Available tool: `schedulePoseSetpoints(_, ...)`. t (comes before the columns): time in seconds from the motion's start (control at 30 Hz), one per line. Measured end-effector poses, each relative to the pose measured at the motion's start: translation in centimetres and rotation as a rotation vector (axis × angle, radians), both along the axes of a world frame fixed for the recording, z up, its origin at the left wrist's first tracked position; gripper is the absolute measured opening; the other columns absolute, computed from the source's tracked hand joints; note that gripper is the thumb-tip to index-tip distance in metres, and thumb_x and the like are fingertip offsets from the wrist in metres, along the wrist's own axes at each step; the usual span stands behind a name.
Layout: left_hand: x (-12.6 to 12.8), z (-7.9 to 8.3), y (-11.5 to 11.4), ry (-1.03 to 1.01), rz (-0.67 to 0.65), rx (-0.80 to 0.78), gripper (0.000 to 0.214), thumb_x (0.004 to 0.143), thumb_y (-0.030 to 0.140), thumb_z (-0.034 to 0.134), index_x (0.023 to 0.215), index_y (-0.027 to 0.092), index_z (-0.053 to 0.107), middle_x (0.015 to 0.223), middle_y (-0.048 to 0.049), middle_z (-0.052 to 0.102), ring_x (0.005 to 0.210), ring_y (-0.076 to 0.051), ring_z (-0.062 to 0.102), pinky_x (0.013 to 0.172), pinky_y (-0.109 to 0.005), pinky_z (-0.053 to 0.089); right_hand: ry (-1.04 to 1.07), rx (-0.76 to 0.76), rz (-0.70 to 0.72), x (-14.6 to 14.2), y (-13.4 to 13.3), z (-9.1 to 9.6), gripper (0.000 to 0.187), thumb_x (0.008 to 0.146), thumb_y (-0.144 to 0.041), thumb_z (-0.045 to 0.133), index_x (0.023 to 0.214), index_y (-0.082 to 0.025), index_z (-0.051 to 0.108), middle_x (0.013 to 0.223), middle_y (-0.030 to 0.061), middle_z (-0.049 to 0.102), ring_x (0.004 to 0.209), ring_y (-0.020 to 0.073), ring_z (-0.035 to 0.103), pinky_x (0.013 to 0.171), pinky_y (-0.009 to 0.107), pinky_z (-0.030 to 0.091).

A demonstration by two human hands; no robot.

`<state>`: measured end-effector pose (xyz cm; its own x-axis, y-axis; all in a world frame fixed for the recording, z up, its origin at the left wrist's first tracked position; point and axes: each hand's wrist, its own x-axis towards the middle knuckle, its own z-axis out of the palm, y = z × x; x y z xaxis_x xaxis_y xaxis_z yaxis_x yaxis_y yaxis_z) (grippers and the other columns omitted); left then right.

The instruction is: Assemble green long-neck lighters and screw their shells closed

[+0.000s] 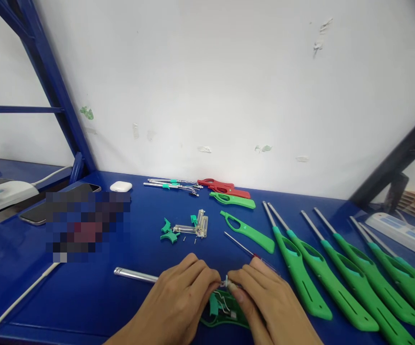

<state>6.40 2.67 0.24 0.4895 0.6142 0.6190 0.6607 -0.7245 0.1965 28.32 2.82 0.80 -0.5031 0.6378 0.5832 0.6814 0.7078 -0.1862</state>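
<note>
Both my hands meet at the bottom centre of the blue table (96,297). My left hand (178,299) and my right hand (265,302) have their fingertips pinched together on a small metal-and-wire part (225,286) of an open green lighter half (225,314) that lies under them. A silver metal tube (135,274) sticks out to the left from under my left hand. Just behind my right hand lies a thin screwdriver (241,247).
Several finished green long-nose lighters (322,273) lie in a row on the right. Green (247,231) and red shells (225,188), small teal triggers (169,231), a clear tank part (196,226), tubes, an earbud case (121,186), a phone and a white cable (17,302) lie behind and left.
</note>
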Motion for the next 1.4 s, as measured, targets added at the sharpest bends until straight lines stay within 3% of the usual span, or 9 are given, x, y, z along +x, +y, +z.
schedulePoseSetpoints(0.37,-0.1,0.6,-0.3,0.002,-0.028,-0.031,0.031,0.117,0.017,0.032,0.103,0.021,0.059,0.086,-0.0014,0.069,0.075,-0.019,0.061,0.064,-0.029,0.052,-0.001,-0.005,-0.007,0.0,0.0,0.5,0.029,0.113,-0.026,0.042,0.106,-0.029,0.069,0.093,0.0014,0.081,0.094,0.0239,0.078,0.089,0.035,0.062)
schedulePoseSetpoints(0.57,0.1,1.2,-0.9,-0.017,0.009,-0.045,0.020,0.114,0.015,0.041,0.112,0.021,0.059,0.098,-0.0013,0.073,0.084,-0.021,0.066,0.078,-0.034,0.058,0.031,-0.035,-0.022,0.1,0.1,0.3,0.029,0.114,-0.026,0.042,0.110,-0.029,0.071,0.093,0.0009,0.080,0.090,0.0227,0.077,0.091,0.036,0.060)
schedulePoseSetpoints(0.87,0.0,0.8,-0.3,-0.020,-0.026,-0.096,0.019,0.112,0.015,0.044,0.107,0.023,0.060,0.095,-0.0008,0.072,0.082,-0.022,0.066,0.069,-0.034,0.057,0.029,-0.026,-0.033,0.3,0.2,-0.2,0.026,0.112,-0.026,0.045,0.113,-0.031,0.071,0.102,-0.0012,0.082,0.099,0.0231,0.078,0.095,0.036,0.060)
schedulePoseSetpoints(1.03,-0.2,0.7,-0.7,-0.025,0.002,-0.073,0.019,0.109,0.013,0.049,0.122,0.022,0.060,0.104,-0.0021,0.074,0.089,-0.023,0.070,0.084,-0.039,0.061,-0.056,0.005,-0.063,1.0,0.2,-1.0,0.028,0.111,-0.027,0.047,0.130,-0.031,0.069,0.113,-0.0003,0.083,0.111,0.0264,0.078,0.099,0.040,0.061)
schedulePoseSetpoints(1.17,-0.2,0.5,-1.0,-0.008,0.038,-0.085,0.030,0.105,0.012,0.051,0.132,0.024,0.060,0.110,-0.0031,0.075,0.096,-0.025,0.073,0.095,-0.045,0.061,-0.071,0.049,-0.139,1.6,0.1,-1.5,0.028,0.109,-0.040,0.055,0.133,-0.030,0.066,0.120,0.0018,0.083,0.118,0.0309,0.076,0.091,0.041,0.064)
schedulePoseSetpoints(1.27,-0.2,0.5,-1.0,-0.022,0.036,-0.105,0.029,0.105,0.012,0.052,0.129,0.024,0.062,0.109,-0.0032,0.075,0.094,-0.026,0.072,0.090,-0.045,0.061,-0.064,-0.011,-0.129,1.8,-0.1,-1.4,0.022,0.106,-0.042,0.060,0.124,-0.030,0.064,0.111,0.0013,0.083,0.106,0.0296,0.079,0.087,0.042,0.065)
schedulePoseSetpoints(1.4,-0.3,0.8,-1.0,-0.014,-0.004,-0.177,0.019,0.105,0.011,0.054,0.112,0.023,0.067,0.102,-0.0020,0.072,0.087,-0.022,0.068,0.079,-0.038,0.060,-0.045,-0.124,-0.059,2.0,-0.2,-1.1,0.004,0.105,-0.031,0.062,0.109,-0.032,0.063,0.096,-0.0036,0.080,0.085,0.0229,0.077,0.082,0.039,0.064)
